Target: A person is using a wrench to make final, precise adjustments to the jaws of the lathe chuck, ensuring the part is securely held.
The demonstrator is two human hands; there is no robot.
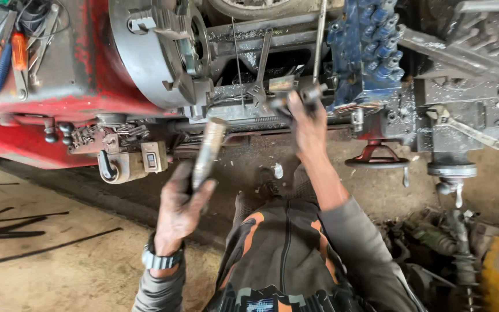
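I stand at a red lathe with a large grey chuck [157, 49]. My left hand [181, 205], greasy and with a watch on its wrist, grips a worn metal cylinder [208, 151] that points up toward the lathe bed. My right hand [308, 124] reaches forward and closes on a dark metal part [301, 95] lying on the bed [244, 92], beside a spanner [261, 69] and a thin upright rod [319, 37]. A blue block with many fittings [368, 49] sits just right of that hand.
Hand tools [7, 52] lie on the red headstock at top left. A handwheel [376, 159] and a spanner [463, 127] sit on the carriage at right. Greasy scrap parts [440, 237] pile on the floor at lower right. Dusty concrete floor [59, 254] spreads left.
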